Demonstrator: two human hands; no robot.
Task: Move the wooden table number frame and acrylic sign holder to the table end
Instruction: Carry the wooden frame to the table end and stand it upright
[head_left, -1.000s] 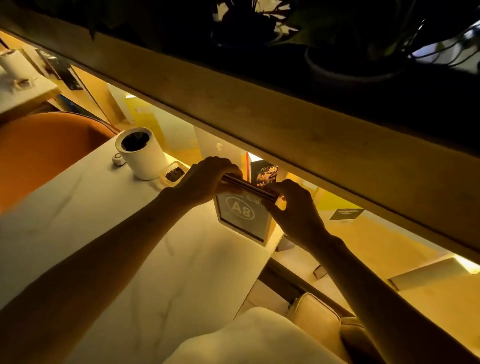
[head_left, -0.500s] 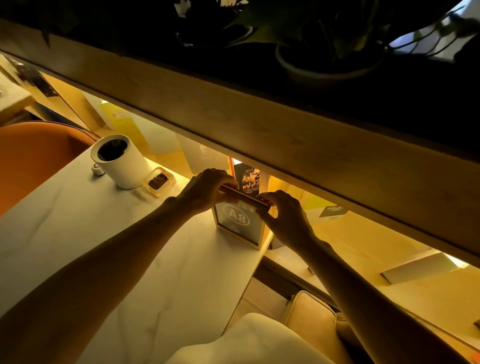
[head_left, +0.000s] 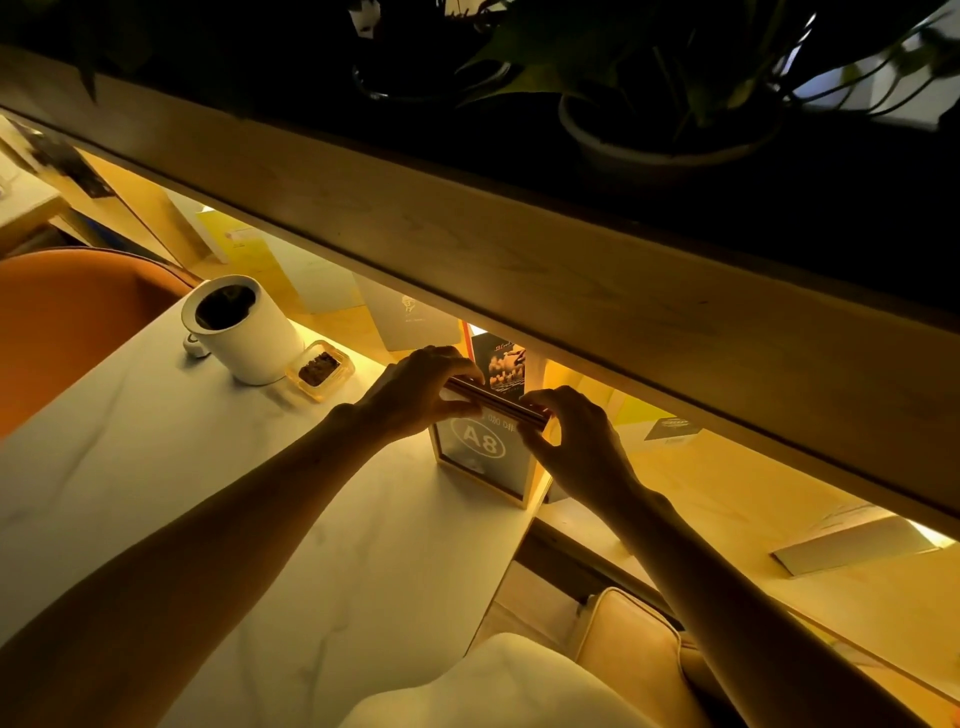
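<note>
The wooden table number frame (head_left: 480, 460), marked "A8", stands upright at the far right corner of the white marble table (head_left: 260, 519). My left hand (head_left: 415, 392) grips the left end of its top edge and my right hand (head_left: 571, 441) grips the right end. Just behind the frame stands the acrylic sign holder (head_left: 504, 366) with a dark printed card; its lower part is hidden by the frame and my hands.
A white mug (head_left: 241, 327) and a small clear tray (head_left: 319, 369) with dark pieces sit at the table's far edge, left of the frame. A long wooden beam (head_left: 571, 291) overhangs. An orange chair (head_left: 67, 322) is left, a cream cushion (head_left: 628, 649) lower right.
The frame has gone from tilted to standing upright near the table's far right corner, with both hands still on its top edge. The camera view has shifted slightly.
</note>
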